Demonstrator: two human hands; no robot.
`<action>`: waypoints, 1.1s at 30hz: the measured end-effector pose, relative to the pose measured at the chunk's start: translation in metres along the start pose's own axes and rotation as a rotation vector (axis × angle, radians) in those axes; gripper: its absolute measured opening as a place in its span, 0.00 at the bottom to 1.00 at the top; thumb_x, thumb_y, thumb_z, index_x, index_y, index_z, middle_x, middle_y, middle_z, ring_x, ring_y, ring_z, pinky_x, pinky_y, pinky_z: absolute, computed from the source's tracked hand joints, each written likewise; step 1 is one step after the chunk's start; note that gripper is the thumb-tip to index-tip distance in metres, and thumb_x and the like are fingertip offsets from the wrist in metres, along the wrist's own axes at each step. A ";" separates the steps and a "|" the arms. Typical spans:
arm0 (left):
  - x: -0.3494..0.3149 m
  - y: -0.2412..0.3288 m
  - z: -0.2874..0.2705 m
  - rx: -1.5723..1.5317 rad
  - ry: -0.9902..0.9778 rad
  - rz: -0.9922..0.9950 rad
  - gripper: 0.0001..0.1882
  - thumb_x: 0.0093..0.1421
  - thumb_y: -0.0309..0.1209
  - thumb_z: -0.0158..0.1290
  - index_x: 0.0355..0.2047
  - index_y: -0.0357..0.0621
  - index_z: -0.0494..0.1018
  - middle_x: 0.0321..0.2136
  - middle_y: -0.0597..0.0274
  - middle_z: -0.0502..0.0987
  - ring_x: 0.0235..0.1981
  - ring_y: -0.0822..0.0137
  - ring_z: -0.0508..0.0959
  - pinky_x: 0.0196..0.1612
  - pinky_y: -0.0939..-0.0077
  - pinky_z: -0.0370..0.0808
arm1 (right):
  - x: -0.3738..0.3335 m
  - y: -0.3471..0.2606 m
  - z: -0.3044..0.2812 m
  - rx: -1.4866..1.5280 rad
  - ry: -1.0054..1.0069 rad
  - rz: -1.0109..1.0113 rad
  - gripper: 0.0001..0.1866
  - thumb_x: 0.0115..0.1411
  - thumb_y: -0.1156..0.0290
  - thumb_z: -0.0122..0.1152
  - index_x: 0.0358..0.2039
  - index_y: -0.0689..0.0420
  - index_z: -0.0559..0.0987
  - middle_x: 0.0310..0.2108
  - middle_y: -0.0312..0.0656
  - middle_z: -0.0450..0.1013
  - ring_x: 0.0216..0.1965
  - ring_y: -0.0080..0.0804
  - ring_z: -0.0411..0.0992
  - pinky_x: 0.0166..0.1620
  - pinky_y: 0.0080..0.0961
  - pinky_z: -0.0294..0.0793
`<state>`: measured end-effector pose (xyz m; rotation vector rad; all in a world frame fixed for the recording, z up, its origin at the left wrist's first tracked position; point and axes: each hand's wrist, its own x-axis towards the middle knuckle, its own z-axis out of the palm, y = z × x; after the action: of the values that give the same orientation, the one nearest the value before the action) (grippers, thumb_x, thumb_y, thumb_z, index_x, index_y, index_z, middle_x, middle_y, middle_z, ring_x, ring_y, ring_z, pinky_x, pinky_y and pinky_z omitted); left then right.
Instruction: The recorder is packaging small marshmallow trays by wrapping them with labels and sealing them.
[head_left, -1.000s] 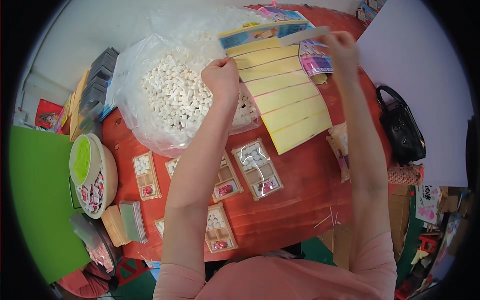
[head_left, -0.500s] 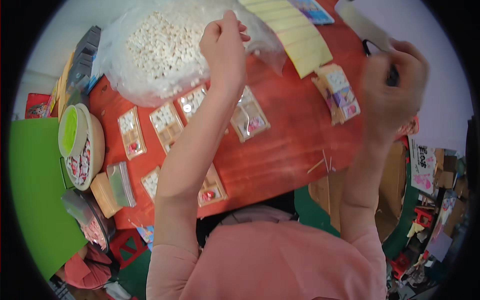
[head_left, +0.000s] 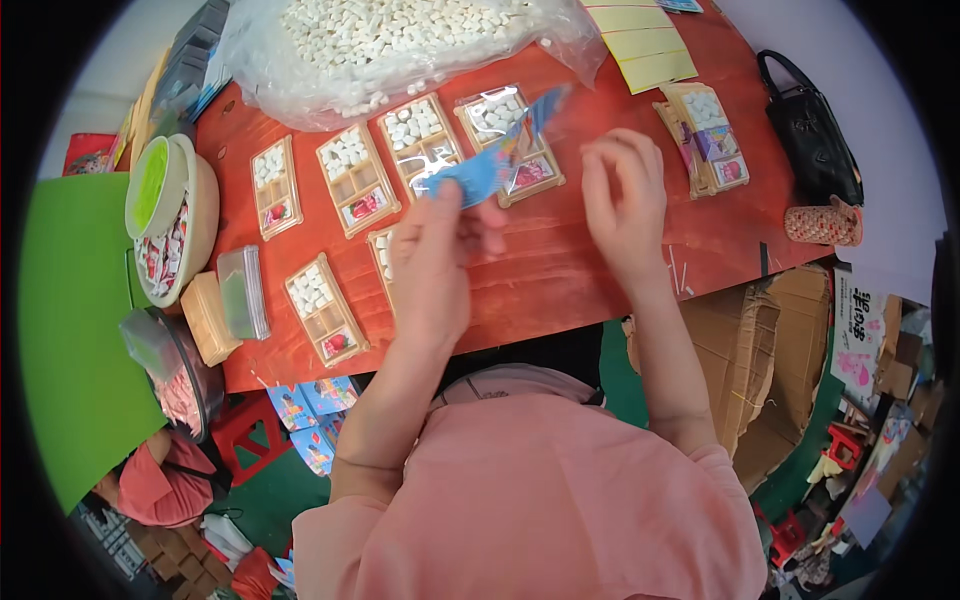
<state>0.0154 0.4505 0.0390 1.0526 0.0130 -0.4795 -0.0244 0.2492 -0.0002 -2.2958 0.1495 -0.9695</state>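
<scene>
Head view: at the left edge of a red table [head_left: 540, 272] sits a cream bowl [head_left: 207, 215]; compartment trays [head_left: 352, 187] of white pieces stand rightward. The left hand [head_left: 435, 260] pinches a blurred blue strip [head_left: 488, 176], slanting above the middle trays. The right hand [head_left: 628, 195] curls loosely, thumb apart from fingers, left of a banded tray stack [head_left: 713, 143] near the right edge.

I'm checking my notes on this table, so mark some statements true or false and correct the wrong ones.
1. The left hand holds a blue printed strip. True.
2. The right hand grips a black handbag. False: no held thing shows in it; the handbag is apart, farther right.
3. Small white pieces lie in a clear plastic bag. True.
4. The yellow sheet is beside the cream bowls. False: it lies across the table, right of the plastic bag.
</scene>
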 end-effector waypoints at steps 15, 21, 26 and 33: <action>-0.042 0.062 -0.058 0.055 0.126 0.338 0.17 0.71 0.41 0.47 0.42 0.37 0.74 0.34 0.58 0.78 0.31 0.67 0.76 0.31 0.72 0.70 | 0.006 0.000 0.103 -0.351 -0.298 -0.195 0.17 0.64 0.66 0.54 0.49 0.64 0.76 0.49 0.52 0.70 0.57 0.49 0.66 0.61 0.48 0.59; -0.043 0.020 -0.032 -0.164 -0.006 0.159 0.14 0.67 0.30 0.55 0.49 0.34 0.75 0.47 0.51 0.80 0.42 0.65 0.82 0.39 0.69 0.83 | -0.043 -0.025 0.045 -0.435 -0.287 -0.108 0.21 0.63 0.68 0.54 0.54 0.63 0.75 0.45 0.49 0.69 0.51 0.48 0.66 0.53 0.45 0.62; -0.036 0.009 -0.014 -0.196 -0.021 0.063 0.07 0.67 0.27 0.54 0.41 0.37 0.77 0.39 0.54 0.83 0.35 0.66 0.84 0.36 0.70 0.86 | -0.066 -0.026 0.033 -0.597 -0.360 -0.049 0.21 0.60 0.69 0.53 0.53 0.60 0.76 0.45 0.46 0.70 0.51 0.48 0.67 0.45 0.40 0.65; -0.035 -0.004 -0.013 -0.183 0.009 0.029 0.06 0.66 0.27 0.56 0.41 0.40 0.77 0.36 0.58 0.83 0.34 0.68 0.85 0.32 0.72 0.86 | -0.067 -0.021 0.011 -0.264 -0.252 0.086 0.19 0.56 0.74 0.56 0.50 0.60 0.76 0.52 0.50 0.70 0.53 0.55 0.66 0.53 0.49 0.67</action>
<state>-0.0146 0.4727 0.0375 0.8741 0.0489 -0.4390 -0.0681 0.2935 -0.0346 -2.6057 0.2812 -0.6400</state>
